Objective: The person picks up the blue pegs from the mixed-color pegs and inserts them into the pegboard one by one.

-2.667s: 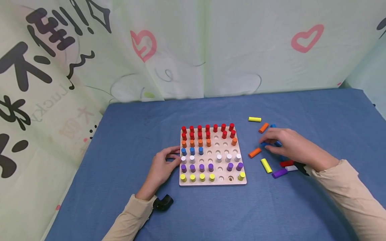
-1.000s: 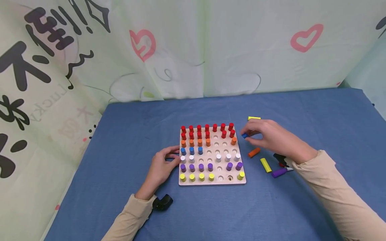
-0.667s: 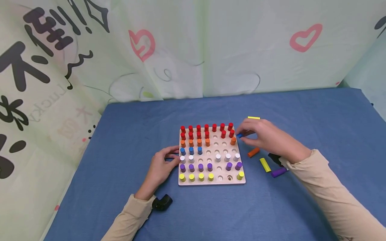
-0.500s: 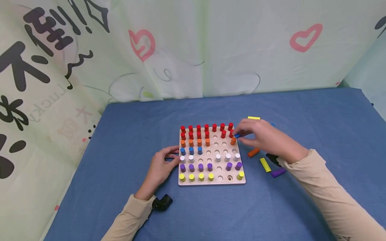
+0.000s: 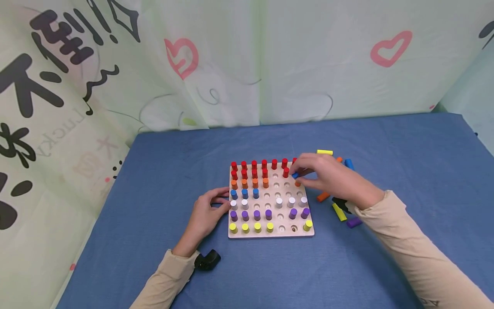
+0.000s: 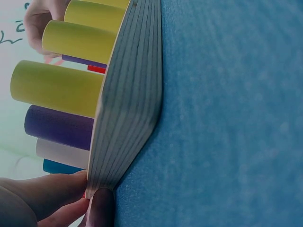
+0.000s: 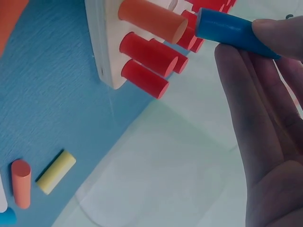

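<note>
Blue peg (image 7: 232,31) tilts in the right grip (image 5: 323,171) above the pegboard (image 5: 275,235).

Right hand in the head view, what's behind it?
Partly showing behind the right hand are a standing orange peg, a red peg and a loose orange peg. Their covered parts, and the back right corner of the pegboard, can't be seen in that view.

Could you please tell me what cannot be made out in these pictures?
Head view: anything lying under the right sleeve, which covers it.
Right wrist view: the gripped end of the blue peg, hidden by the right hand.
Right wrist view: most of a white piece, cut off by the left edge.
</note>
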### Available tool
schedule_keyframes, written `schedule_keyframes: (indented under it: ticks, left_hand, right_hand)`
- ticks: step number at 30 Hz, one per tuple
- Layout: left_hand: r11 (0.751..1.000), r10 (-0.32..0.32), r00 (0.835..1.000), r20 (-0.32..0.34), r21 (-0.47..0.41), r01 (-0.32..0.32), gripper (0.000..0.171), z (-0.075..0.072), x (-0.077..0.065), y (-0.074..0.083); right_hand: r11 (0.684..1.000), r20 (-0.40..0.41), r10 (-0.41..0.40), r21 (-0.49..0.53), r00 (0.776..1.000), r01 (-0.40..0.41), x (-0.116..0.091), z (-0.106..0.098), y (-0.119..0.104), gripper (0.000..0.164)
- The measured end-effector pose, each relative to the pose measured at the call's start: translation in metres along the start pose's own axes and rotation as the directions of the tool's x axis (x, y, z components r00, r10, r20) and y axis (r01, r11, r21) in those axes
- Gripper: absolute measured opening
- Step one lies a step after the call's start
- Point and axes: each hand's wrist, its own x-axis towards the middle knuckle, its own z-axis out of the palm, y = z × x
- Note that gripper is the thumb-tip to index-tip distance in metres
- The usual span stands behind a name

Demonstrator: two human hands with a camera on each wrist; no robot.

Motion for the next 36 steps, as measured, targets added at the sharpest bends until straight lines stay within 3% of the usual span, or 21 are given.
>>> schedule_keyframes:
  ticks: [36]
  left_hand:
    - [1.0, 0.013, 1.0, 0.0, -0.009, -0.013, 0.041, 0.0, -0.001, 0.0]
  right_hand:
    - [0.997, 0.058, -0.072, 0.034, 0.996, 0.07, 0.019, 0.011, -0.01, 0.021]
